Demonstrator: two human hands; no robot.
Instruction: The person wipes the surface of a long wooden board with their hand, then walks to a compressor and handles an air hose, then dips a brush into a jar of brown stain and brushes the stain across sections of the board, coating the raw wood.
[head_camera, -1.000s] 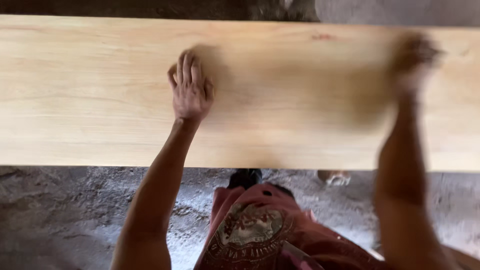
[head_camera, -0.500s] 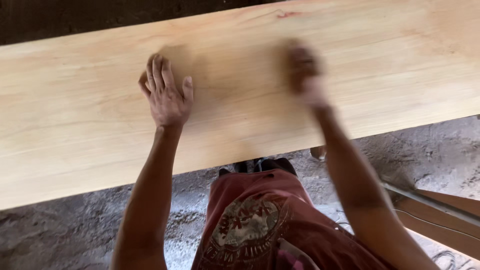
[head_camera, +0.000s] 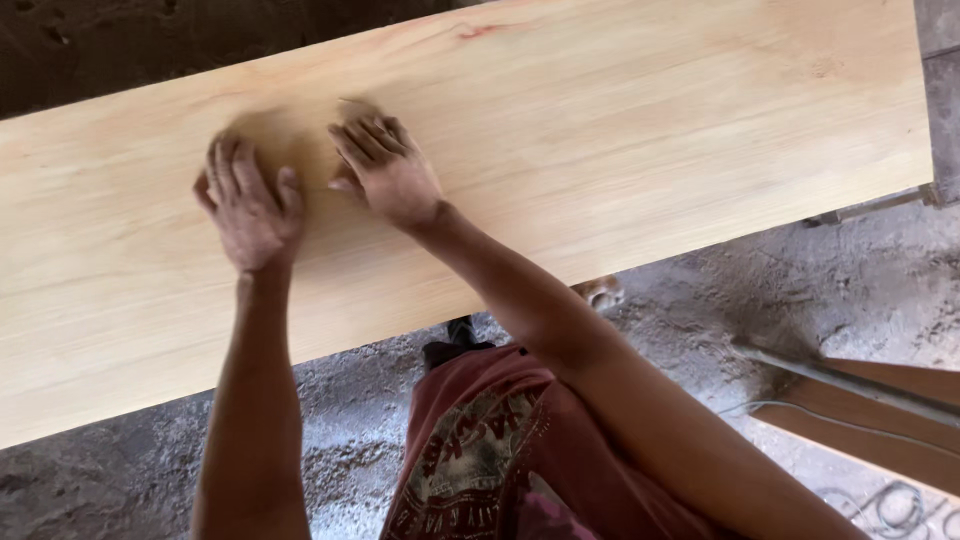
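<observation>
A long pale wooden board (head_camera: 650, 130) lies across the view at a slight slant. My left hand (head_camera: 250, 205) rests flat on it at the left, fingers spread, holding nothing. Just to its right, my right hand (head_camera: 385, 170) presses down on the board with fingers together. The edge of a thin tan sheet (head_camera: 355, 103) peeks out past its fingertips; most of the sheet is hidden under the hand. The two hands are a few centimetres apart. A darker dusty patch marks the wood around them.
Below the board is a dusty grey concrete floor (head_camera: 700, 300). A wooden plank with a metal bar (head_camera: 850, 385) lies at the lower right, with a coiled cable (head_camera: 885, 505) near it. A grey block (head_camera: 942, 90) stands at the board's right end.
My right hand has swept left across the board, from the far right to beside my left hand. The left hand stayed flat in place while the view shifted.
</observation>
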